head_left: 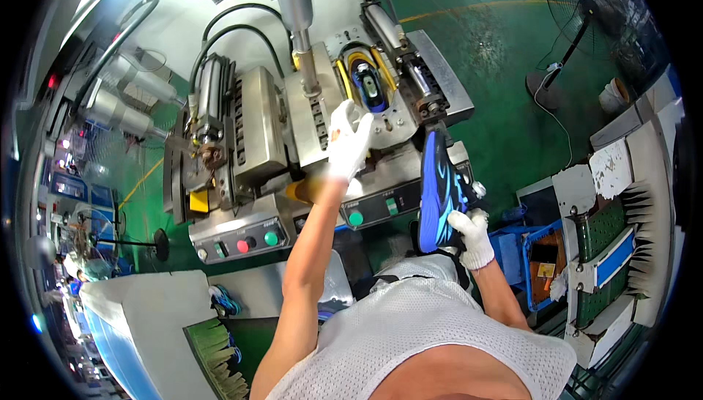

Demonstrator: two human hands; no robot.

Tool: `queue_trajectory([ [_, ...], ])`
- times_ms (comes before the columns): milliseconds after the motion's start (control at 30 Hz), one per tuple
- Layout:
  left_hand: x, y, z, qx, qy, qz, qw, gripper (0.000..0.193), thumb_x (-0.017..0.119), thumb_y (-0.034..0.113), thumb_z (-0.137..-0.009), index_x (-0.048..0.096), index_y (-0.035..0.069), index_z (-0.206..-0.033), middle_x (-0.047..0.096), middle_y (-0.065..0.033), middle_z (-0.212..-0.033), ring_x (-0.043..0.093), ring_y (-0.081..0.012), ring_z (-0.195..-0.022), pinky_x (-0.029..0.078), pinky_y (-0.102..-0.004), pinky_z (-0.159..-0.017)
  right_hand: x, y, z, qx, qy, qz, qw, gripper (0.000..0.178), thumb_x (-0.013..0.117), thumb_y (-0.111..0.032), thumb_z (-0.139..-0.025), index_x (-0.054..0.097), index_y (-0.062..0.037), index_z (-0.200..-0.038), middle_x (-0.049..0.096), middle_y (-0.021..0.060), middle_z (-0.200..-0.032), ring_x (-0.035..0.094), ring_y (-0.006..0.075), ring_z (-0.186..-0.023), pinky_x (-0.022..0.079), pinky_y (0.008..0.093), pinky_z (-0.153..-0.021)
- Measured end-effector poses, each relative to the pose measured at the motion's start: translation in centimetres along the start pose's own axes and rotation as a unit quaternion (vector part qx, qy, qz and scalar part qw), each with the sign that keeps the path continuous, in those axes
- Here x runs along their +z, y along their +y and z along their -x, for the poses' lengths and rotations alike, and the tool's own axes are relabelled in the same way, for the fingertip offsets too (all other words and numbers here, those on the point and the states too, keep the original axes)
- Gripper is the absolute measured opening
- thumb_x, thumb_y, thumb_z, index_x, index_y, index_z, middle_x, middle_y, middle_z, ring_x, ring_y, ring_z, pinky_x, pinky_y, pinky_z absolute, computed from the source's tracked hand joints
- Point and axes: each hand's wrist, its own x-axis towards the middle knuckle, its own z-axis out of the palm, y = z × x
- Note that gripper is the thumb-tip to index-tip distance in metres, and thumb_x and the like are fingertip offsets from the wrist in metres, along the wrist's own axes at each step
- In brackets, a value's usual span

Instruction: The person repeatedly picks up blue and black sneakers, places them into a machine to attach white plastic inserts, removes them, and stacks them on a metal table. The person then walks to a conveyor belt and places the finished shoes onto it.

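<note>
My right hand (473,237), in a white glove, grips a blue and black sports shoe (436,193) by one end. The shoe stands on end, its blue sole facing left. My left hand (349,141), gloved in white too, reaches over the front of a metal shoe press (311,118). Its fingers are stretched and apart, with nothing visible in them. Just beyond those fingers, another dark shoe (368,86) with blue edges sits in the press between yellow pads.
Green buttons (356,218) and a red one (242,245) line the press front. A steel piston (296,19) hangs above it. Bristled racks flank me, with a blue crate (540,268) at right. A standing fan (560,63) is at far right.
</note>
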Motion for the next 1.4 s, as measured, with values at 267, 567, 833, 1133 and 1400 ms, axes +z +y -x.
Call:
queue_trajectory([
  [267, 10.8, -10.6, -17.3, -0.100, 0.088, -0.184, 0.974, 0.062, 0.072, 0.036, -0.080, 0.049, -0.005, -0.121, 0.058, -0.0331, -0.123, 0.060, -0.0459, -0.115, 0.047, -0.0481, -0.100, -3.8, -3.7, 0.2, -0.049, 0.111, 0.036, 0.992, 0.026, 0.079, -0.021, -0.077, 0.061, -0.0028, -0.076, 0.054, -0.0024, -0.073, 0.049, 0.0094, -0.064, 0.043, 0.0308, -0.058],
  [567, 6.1, -6.8, -20.9, -0.241, 0.004, -0.106, 0.965, 0.066, 0.078, 0.035, -0.073, 0.060, -0.010, -0.118, 0.069, -0.0275, -0.113, 0.070, -0.0348, -0.105, 0.054, -0.0394, -0.091, -3.1, -3.8, -3.5, 0.010, 0.154, 0.065, 0.986, 0.026, 0.076, -0.022, -0.083, 0.065, -0.0048, -0.099, 0.046, -0.0069, -0.072, 0.043, 0.0070, -0.063, 0.038, 0.0292, -0.057],
  [833, -4.5, -1.6, -1.3, -0.016, 0.094, -0.036, 0.995, 0.062, 0.078, 0.017, -0.082, 0.052, 0.000, -0.136, 0.067, -0.0089, -0.113, 0.065, -0.0198, -0.104, 0.049, -0.0335, -0.098, 8.7, -9.1, -16.2, -0.025, -0.035, 0.123, 0.991, 0.041, 0.079, -0.017, -0.086, 0.066, 0.0014, -0.121, 0.070, 0.0070, -0.109, 0.065, 0.0124, -0.093, 0.054, 0.0310, -0.079],
  [1133, -13.9, -4.1, 28.5, -0.408, 0.097, -0.034, 0.907, 0.060, 0.077, 0.012, -0.080, 0.050, 0.001, -0.133, 0.065, -0.0108, -0.110, 0.063, -0.0189, -0.097, 0.051, -0.0342, -0.088, 18.2, 3.7, -46.0, -0.173, 0.082, 0.747, 0.637, 0.048, 0.058, -0.046, -0.087, 0.072, -0.0056, -0.108, 0.064, 0.0226, -0.124, 0.066, 0.0355, -0.111, 0.053, 0.0452, -0.093],
  [1400, -10.1, -17.7, 40.9, -0.502, 0.409, -0.130, 0.751, 0.055, 0.072, 0.015, -0.085, 0.050, -0.002, -0.133, 0.057, -0.0206, -0.130, 0.055, -0.0342, -0.122, 0.042, -0.0414, -0.106, 15.9, 1.9, -48.1, -0.225, -0.024, 0.728, 0.647, 0.064, 0.067, -0.060, -0.078, 0.073, 0.0008, -0.098, 0.071, 0.0218, -0.096, 0.071, 0.0322, -0.091, 0.053, 0.0462, -0.080],
])
